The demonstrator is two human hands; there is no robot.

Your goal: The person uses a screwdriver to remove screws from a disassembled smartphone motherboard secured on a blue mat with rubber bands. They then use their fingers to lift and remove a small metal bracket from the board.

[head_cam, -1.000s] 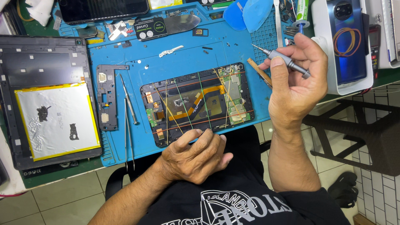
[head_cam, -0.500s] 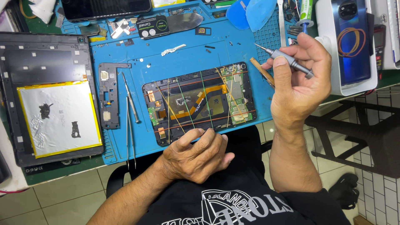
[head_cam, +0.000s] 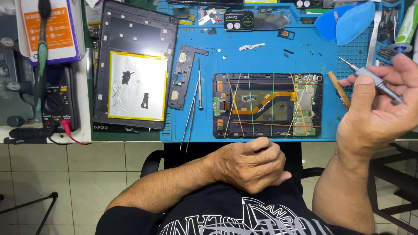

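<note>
Head cam: opened tablet (head_cam: 267,105), flat black rectangle w/ bare boards and an orange flex strip, strapped by thin crossed rubber bands, lying at centre of ribbed blue mat (head_cam: 261,58) on table. Right hand (head_cam: 376,111) raised at 3 o'clock, palm toward lens, fingers curled round slim grey metal screwdriver (head_cam: 370,79), tip aimed to 10 o'clock. Left hand (head_cam: 252,163) at 6 o'clock, loosely fisted, holding nothing visible, knuckles just beside tablet's near edge. Tweezers (head_cam: 191,111) at 9 o'clock of tablet; back shell w/ silver battery (head_cam: 137,85) further out.
</note>
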